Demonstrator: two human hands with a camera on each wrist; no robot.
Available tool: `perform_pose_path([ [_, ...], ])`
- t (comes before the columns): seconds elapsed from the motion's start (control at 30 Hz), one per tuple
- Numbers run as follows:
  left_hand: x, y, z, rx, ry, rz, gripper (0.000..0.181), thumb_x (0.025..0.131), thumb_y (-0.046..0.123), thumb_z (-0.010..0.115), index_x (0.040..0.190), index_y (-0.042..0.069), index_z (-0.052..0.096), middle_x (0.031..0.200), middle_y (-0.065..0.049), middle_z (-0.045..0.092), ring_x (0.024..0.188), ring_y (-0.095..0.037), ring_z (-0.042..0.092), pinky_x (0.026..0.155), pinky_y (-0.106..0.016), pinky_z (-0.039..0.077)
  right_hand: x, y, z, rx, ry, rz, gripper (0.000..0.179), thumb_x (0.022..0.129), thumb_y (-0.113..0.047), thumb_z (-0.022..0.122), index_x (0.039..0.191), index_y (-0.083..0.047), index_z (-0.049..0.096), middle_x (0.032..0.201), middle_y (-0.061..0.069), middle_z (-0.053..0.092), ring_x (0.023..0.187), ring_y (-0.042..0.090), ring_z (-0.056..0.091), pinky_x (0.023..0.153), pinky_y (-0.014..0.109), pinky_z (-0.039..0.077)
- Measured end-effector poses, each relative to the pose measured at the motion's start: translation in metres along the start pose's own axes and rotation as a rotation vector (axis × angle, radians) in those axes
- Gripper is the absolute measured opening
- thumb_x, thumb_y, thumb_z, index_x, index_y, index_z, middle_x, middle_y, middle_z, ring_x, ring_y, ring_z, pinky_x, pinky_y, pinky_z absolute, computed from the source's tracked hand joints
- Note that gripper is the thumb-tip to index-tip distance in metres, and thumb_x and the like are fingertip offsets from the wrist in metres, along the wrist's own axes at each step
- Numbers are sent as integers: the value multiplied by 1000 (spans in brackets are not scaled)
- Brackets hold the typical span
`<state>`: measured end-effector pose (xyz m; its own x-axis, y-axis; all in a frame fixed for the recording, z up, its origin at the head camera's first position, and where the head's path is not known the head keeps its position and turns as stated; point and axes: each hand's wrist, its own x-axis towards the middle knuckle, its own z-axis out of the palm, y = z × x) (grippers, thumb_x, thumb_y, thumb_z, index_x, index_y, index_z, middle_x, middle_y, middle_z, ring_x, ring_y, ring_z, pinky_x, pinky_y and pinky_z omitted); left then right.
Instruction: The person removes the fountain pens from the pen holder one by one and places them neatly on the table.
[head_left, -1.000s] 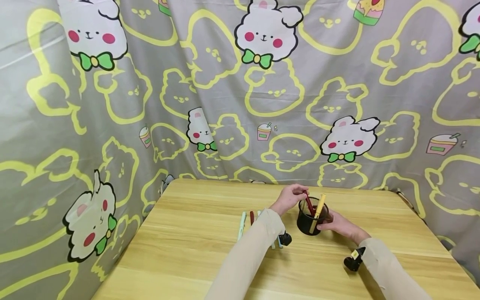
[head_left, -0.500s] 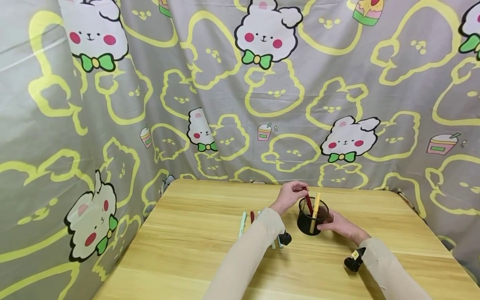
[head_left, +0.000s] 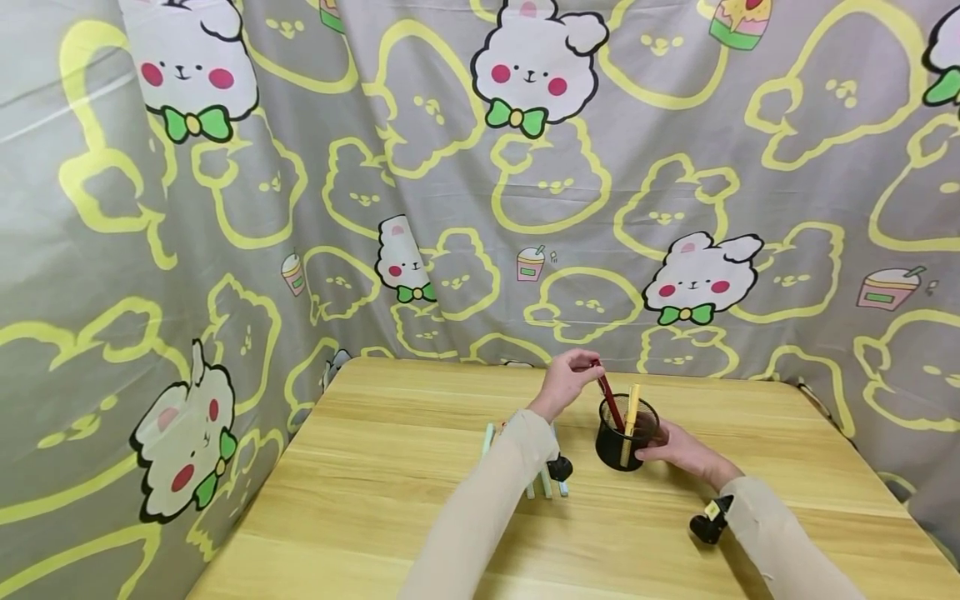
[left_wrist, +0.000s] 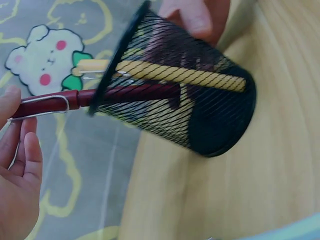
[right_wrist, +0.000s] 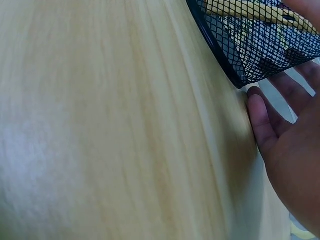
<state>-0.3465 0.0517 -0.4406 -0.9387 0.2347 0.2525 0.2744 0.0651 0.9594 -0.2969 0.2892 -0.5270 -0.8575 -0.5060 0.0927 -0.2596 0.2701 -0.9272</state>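
My left hand (head_left: 564, 383) pinches a dark red pen (head_left: 611, 406) by its capped upper end. In the left wrist view the pen's silver clip lies beside my fingers, and its lower part is inside the black mesh pen cup (left_wrist: 220, 127). A yellow pen (head_left: 633, 407) leans in the same cup. My right hand (head_left: 681, 452) holds the cup from its right side, thumb at the front and fingers behind. From the right wrist, the right hand (right_wrist: 295, 135) shows curved around the mesh near the cup's base. The cup stands upright on the wooden table (head_left: 360, 467).
Several light-coloured pens (head_left: 546, 483) lie side by side left of the cup, partly hidden under my left forearm. A patterned grey curtain (head_left: 450, 208) hangs behind the table and along its left side.
My left hand has moved up and to the left, drawing the red pen higher out of the cup. The yellow pen stands more upright than a second ago. My right hand has stayed in place.
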Motion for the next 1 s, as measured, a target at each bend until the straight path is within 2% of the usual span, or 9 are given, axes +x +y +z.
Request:
perform_pose_path([
  [0.13, 3, 11, -15, -20, 28, 33, 23, 83, 15, 74, 105, 12, 70, 90, 6, 68, 81, -6, 62, 74, -23, 51, -2, -2, 1, -5, 11, 11, 76, 85, -7, 69, 142, 13, 23, 136, 37, 37, 107, 0, 52, 89, 17, 40],
  [0.33, 7, 24, -37, -130, 117, 61, 22, 80, 11, 77, 100, 5, 70, 85, 1, 66, 78, -9, 61, 72, -25, 51, -3, -3, -1, -50, 15, 7, 74, 86, -9, 68, 143, 10, 26, 138, 34, 37, 116, 22, 50, 90, 19, 40],
  [0.4, 8, 25, -43, -163, 149, 61, 22, 80, 10, 77, 99, 3, 70, 84, 0, 66, 78, -10, 60, 72, -26, 51, -3, -3, -1, -51, 12, 2, 73, 86, -9, 68, 143, 9, 26, 138, 33, 37, 117, 25, 49, 90, 20, 40],
  [0.6, 7, 26, -57, -170, 177, 53, 29, 80, 13, 77, 102, -3, 68, 83, 1, 67, 75, -8, 61, 61, -21, 45, -2, 0, -1, -11, 4, -17, 74, 86, -5, 67, 143, 11, 23, 137, 35, 37, 111, 7, 52, 89, 20, 41],
  [0.73, 5, 25, -65, -149, 172, 63, 23, 80, 10, 76, 99, -1, 69, 82, 0, 68, 73, -8, 61, 60, -20, 47, -1, 2, -1, 5, 1, -23, 73, 86, -4, 67, 142, 12, 23, 136, 37, 36, 106, 1, 53, 88, 19, 42],
  [0.87, 2, 24, -75, -141, 159, 35, 19, 81, 10, 76, 97, 1, 69, 82, -1, 68, 74, -10, 61, 68, -28, 54, -1, 3, -1, 13, 0, -15, 72, 86, -4, 66, 142, 13, 24, 135, 39, 36, 105, 0, 54, 87, 19, 43],
  [1.0, -3, 21, -89, -169, 138, 0, 19, 82, 10, 75, 98, 2, 66, 86, -5, 67, 75, -14, 63, 77, -41, 54, -1, 2, 0, 25, -7, -21, 72, 86, -3, 66, 141, 14, 23, 135, 40, 35, 105, 0, 54, 87, 18, 44],
])
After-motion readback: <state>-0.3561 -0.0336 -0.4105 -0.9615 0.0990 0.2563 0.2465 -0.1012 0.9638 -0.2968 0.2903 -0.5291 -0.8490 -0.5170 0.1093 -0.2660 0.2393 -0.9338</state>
